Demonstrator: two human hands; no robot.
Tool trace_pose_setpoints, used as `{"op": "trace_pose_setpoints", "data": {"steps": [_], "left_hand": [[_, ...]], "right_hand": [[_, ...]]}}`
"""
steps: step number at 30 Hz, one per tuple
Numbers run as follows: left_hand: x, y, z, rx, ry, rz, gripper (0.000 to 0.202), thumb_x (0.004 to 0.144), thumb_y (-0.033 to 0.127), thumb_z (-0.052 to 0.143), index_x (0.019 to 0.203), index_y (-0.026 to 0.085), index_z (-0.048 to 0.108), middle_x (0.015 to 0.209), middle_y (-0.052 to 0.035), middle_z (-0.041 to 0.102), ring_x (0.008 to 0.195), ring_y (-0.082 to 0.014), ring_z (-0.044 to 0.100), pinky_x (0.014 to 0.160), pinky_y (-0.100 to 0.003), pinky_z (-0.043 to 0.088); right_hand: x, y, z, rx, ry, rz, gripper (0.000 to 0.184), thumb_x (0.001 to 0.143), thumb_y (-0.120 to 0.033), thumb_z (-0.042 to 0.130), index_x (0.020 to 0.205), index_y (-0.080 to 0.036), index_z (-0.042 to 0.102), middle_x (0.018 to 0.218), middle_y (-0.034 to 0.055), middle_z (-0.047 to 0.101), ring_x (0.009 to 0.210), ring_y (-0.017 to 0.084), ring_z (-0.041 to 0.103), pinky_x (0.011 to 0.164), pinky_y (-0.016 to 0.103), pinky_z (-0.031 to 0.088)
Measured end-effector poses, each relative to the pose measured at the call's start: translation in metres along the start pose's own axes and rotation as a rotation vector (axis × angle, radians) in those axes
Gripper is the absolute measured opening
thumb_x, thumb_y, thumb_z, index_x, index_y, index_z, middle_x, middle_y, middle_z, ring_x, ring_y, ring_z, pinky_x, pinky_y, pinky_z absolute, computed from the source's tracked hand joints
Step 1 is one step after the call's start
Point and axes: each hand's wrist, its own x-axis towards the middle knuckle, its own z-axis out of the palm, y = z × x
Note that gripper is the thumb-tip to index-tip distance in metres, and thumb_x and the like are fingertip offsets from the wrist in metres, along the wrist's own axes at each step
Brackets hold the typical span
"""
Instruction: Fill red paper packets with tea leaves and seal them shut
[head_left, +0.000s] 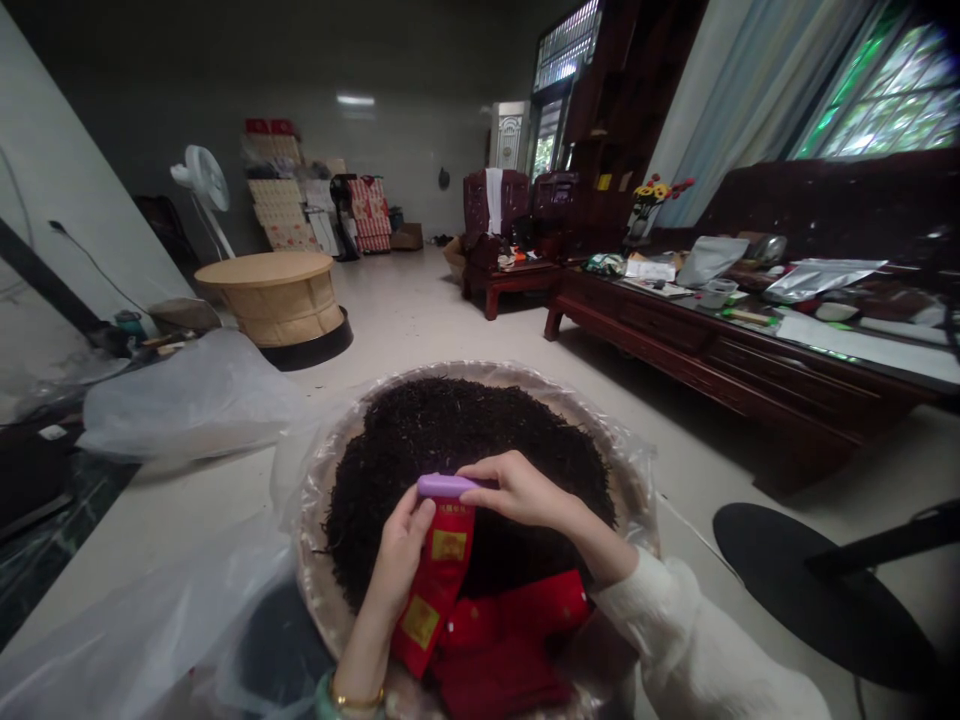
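Observation:
A round basket lined with clear plastic (324, 470) holds a heap of dark loose tea leaves (450, 430). My left hand (401, 555) grips a slim red packet (439, 585) with gold labels and holds it upright over the leaves. My right hand (517, 490) is closed on a small purple scoop-like piece (448, 486) at the packet's top. More red packets (510, 640) lie in a pile at the basket's near edge.
Crumpled clear plastic sheets (187, 395) lie to the left. A long dark wooden table (750, 350) with bags and papers stands on the right. A round black stand base (810, 590) sits on the floor near right. A bamboo drum (277, 295) and a fan (202, 185) are behind.

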Motion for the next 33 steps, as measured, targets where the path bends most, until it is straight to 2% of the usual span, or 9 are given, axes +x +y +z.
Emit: {"op": "trace_pose_setpoints", "data": {"steps": [2,7,11,20,33], "left_hand": [[0.004,0.007,0.001,0.013,0.012,0.022,0.063,0.065,0.054,0.071,0.114,0.015,0.061,0.093,-0.0079,0.072,0.078,-0.0213,0.067,0.065,-0.026,0.051],[0.009,0.012,0.005,0.054,0.045,0.072,0.050,0.066,0.056,0.069,0.092,0.013,0.067,0.077,-0.0048,0.070,0.062,-0.0162,0.062,0.056,-0.023,0.047],[0.010,0.009,0.005,0.064,0.044,0.085,0.048,0.067,0.055,0.068,0.090,0.013,0.066,0.074,-0.0034,0.068,0.060,-0.0149,0.060,0.055,-0.023,0.046],[0.011,0.008,0.006,0.020,0.057,0.068,0.045,0.066,0.053,0.070,0.088,0.014,0.067,0.074,-0.0032,0.068,0.061,-0.0149,0.059,0.058,-0.023,0.046],[0.011,0.009,0.006,-0.011,0.066,0.045,0.045,0.064,0.051,0.072,0.087,0.013,0.067,0.071,-0.0022,0.068,0.058,-0.0136,0.060,0.057,-0.023,0.046]], "right_hand": [[0.001,0.002,0.002,-0.013,-0.019,-0.008,0.031,0.088,-0.041,0.053,0.093,-0.015,0.070,0.074,0.0022,0.067,0.063,0.013,0.053,0.057,0.020,0.033],[0.003,0.006,0.006,-0.002,-0.036,-0.014,0.031,0.088,-0.042,0.053,0.090,-0.015,0.069,0.070,0.0007,0.064,0.061,0.012,0.050,0.056,0.020,0.033],[0.002,0.006,0.005,0.006,-0.034,-0.015,0.032,0.088,-0.042,0.052,0.083,-0.014,0.068,0.065,-0.0007,0.060,0.058,0.011,0.047,0.054,0.020,0.030],[0.004,0.005,0.005,-0.022,-0.042,0.000,0.034,0.088,-0.044,0.051,0.083,-0.015,0.069,0.064,-0.0003,0.062,0.057,0.011,0.047,0.054,0.021,0.029],[0.005,0.008,0.007,-0.042,-0.044,0.010,0.030,0.088,-0.039,0.053,0.085,-0.015,0.070,0.069,0.0017,0.066,0.060,0.013,0.052,0.056,0.021,0.031]]}}
